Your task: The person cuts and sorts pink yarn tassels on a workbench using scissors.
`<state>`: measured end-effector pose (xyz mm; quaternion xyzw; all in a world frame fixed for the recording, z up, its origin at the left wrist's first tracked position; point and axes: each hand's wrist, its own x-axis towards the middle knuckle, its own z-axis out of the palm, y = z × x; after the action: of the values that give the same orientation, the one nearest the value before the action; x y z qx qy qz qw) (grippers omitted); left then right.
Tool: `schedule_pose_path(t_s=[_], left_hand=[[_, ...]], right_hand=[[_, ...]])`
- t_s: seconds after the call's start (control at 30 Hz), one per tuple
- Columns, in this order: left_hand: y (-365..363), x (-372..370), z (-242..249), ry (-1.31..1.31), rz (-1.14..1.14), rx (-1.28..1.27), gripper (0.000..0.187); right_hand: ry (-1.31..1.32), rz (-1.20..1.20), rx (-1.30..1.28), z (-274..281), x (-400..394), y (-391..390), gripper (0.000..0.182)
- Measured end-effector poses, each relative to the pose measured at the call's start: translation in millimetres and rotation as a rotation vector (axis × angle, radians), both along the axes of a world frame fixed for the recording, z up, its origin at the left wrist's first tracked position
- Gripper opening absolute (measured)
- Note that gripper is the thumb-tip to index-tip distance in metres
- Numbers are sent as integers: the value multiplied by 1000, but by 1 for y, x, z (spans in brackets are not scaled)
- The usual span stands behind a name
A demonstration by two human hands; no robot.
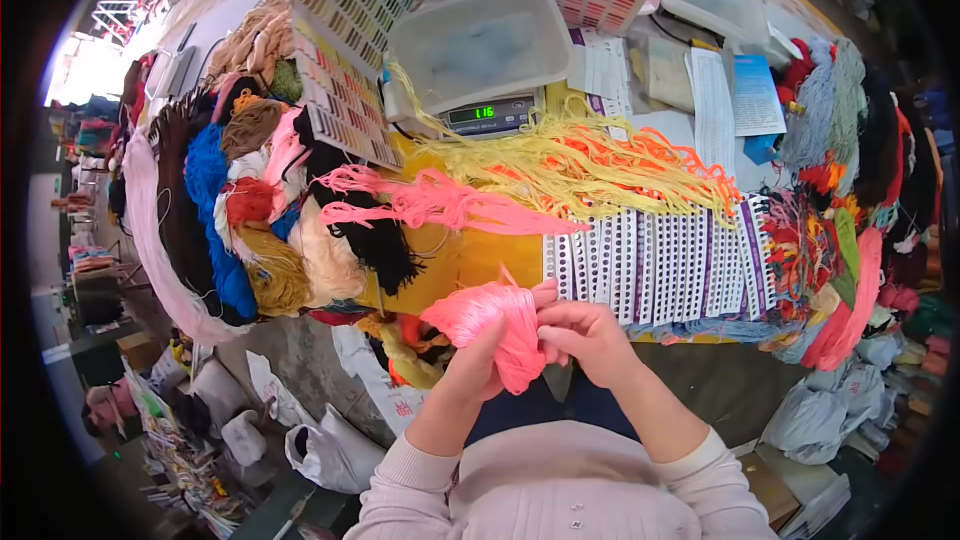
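My left hand (480,358) is wrapped round a shiny pink skein of thread (512,325), held low in front of my body. At the skein's right side is my right hand (588,335), its thumb and fingers pinched together; what lies between them is too small to make out. Just above, a loose pink thread bundle (440,202) lies across the yellow table (465,262). Yellow and orange threads (600,162) spread behind it. Right of my hands, white cards with rows of holes (650,265) lie side by side.
A scale (488,117) reading 1.16 stands by a translucent bin (480,45). Colour charts (345,0) fold round the bin. Coloured skeins (207,180) hang at the left, others (845,310) at the right. Papers (712,105) lie at the back right.
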<state>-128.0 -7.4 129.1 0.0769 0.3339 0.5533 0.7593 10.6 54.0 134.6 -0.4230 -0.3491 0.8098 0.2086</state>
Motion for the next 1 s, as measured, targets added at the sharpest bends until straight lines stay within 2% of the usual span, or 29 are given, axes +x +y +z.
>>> schedule_pose_path(t_s=[0.07,0.17,0.3,0.43,0.57,0.67,0.77,1.0], left_hand=[[-4,-2,15,-26,-17,47,74],[-16,-10,21,-273,11,106,72],[-21,-5,44,-70,-79,161,70],[-20,-5,53,-146,-85,241,68],[-20,-8,66,-363,-56,94,68],[-19,-12,65,-460,-167,169,65],[-23,-12,54,-367,-230,227,65],[-24,-16,70,-510,-149,190,57]], right_hand=[[119,-6,-61,7,-2,-9,11],[182,-72,-72,30,2,-10,10],[11,-41,-46,56,-3,-22,8],[-163,-15,59,85,-6,-26,8],[30,-43,-26,87,11,-32,8],[204,-114,-145,91,15,-35,9],[201,-195,-217,97,11,-40,8],[205,-118,-194,103,17,-43,8]])
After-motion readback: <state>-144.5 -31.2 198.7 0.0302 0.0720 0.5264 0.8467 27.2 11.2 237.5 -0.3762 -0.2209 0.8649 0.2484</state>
